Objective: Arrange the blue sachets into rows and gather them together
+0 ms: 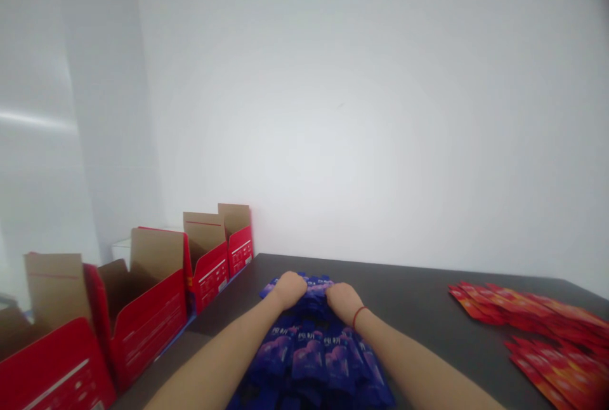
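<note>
Blue-purple printed pouches (311,353) lie in overlapping rows on the dark table, straight in front of me. Both arms reach over them to the far row. My left hand (291,290) is closed at the left part of that row, its fingers curled against the pouches. On the right side of the same row, my right hand (343,302) is also closed, with a thin red band on the wrist. Between the two hands, several far pouches (314,287) show bunched together. My fingertips are mostly hidden by the backs of my hands.
Several red cardboard boxes (150,318) with raised brown flaps stand open along the left side. Piles of red-orange packets (533,308) lie on the right of the black table (404,289). A white wall (356,143) rises behind the table's far edge.
</note>
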`<act>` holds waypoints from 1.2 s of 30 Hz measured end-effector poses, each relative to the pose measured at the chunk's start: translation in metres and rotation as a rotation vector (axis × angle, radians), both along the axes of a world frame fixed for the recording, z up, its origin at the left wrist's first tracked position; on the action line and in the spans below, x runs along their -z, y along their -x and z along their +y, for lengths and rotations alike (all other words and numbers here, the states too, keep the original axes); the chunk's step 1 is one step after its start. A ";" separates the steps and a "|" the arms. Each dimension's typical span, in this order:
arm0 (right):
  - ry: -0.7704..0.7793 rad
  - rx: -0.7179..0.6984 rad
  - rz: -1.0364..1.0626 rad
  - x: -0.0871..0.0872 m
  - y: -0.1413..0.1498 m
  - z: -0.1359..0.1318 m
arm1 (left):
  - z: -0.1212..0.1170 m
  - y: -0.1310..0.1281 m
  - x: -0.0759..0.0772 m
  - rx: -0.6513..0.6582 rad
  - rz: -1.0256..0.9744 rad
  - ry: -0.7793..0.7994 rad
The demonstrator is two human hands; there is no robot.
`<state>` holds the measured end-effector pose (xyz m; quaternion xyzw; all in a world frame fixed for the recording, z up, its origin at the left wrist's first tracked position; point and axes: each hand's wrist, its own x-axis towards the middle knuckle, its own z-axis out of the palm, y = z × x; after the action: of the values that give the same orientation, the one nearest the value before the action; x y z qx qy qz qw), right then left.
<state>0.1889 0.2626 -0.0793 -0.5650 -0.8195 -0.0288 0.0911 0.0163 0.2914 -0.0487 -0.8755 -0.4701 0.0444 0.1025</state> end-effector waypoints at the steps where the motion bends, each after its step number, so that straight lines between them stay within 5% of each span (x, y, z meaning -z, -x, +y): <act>1: -0.002 0.001 -0.003 0.001 0.001 -0.002 | -0.003 0.001 0.001 0.000 -0.007 0.003; 5: -0.029 -0.009 0.011 0.000 0.003 -0.011 | -0.014 0.013 0.000 0.007 -0.063 0.042; 15: -0.109 -0.048 0.148 0.000 0.010 -0.007 | -0.004 0.085 -0.033 0.004 -0.323 0.245; 22: -0.021 -0.067 0.231 -0.001 0.024 0.017 | 0.004 0.130 -0.005 -0.180 -0.345 0.299; 36: 0.074 -0.123 0.231 0.021 0.029 0.019 | 0.005 0.116 0.011 -0.168 -0.310 0.187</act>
<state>0.1599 0.2811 -0.1004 -0.5162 -0.8372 0.0724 0.1654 -0.0994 0.2962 -0.0595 -0.8353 -0.5455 -0.0392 -0.0567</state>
